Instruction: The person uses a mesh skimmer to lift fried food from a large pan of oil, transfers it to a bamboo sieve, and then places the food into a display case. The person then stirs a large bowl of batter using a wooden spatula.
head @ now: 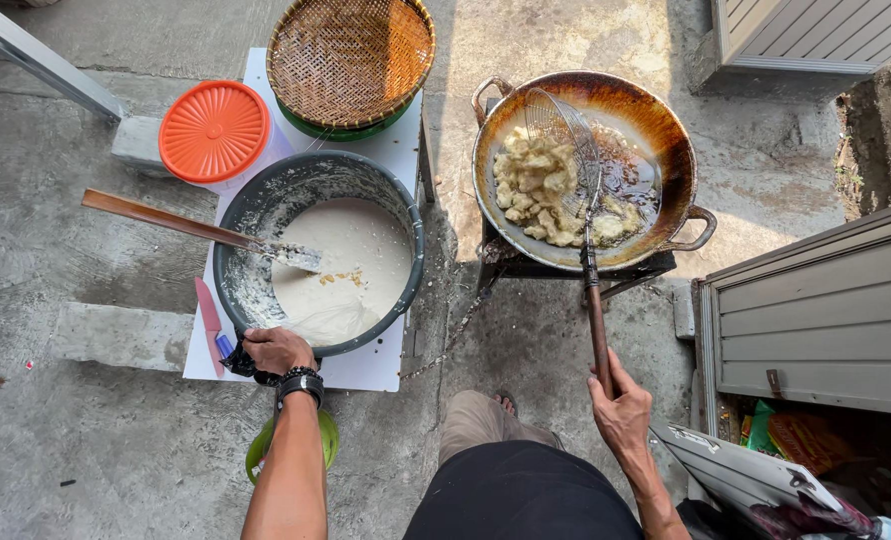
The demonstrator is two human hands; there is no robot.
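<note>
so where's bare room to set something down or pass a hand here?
Free: concrete left of the white board, below the wooden spatula; a concrete strip between batter bowl and wok. Crowded: the board, packed with bowl, orange lid, woven basket, pink knife. Left hand grips the bowl rim; right hand holds the skimmer.

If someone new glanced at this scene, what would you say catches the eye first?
Probably the wok at upper right, where pale fritters sit in oil under a wire skimmer whose long handle the right hand grips. Next, the big bowl of white batter at centre left, its near rim touched by the left hand, with a wooden paddle resting in it. Behind it sit a bright orange lid and a woven basket.
</note>
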